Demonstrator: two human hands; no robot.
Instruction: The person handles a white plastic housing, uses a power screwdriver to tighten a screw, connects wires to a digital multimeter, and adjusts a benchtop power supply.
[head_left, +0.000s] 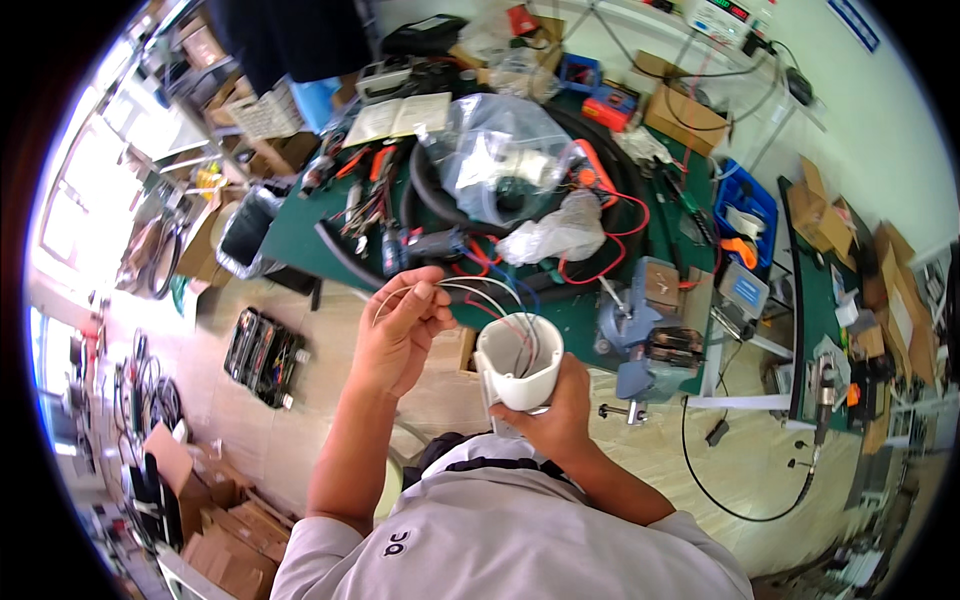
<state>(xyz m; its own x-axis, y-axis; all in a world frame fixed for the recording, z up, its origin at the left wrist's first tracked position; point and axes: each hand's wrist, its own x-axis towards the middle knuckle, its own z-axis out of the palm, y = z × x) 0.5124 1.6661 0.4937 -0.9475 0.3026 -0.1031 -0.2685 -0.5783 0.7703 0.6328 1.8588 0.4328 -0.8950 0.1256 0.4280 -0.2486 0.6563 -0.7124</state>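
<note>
A white plastic housing, shaped like an open cylinder, is held upright in front of my body. My right hand wraps round its lower right side. Several thin wires, white, red and blue, come out of its open top. My left hand is to the left of the housing and pinches a white wire between thumb and fingers. That wire arcs from my fingertips back toward the opening. How the wires are fixed inside the housing cannot be made out.
Ahead is a green workbench with a clear plastic bag, black foam tubing, hand tools and an orange multimeter. A blue bench vise sits at its right front edge. An open toolbox lies on the floor at left.
</note>
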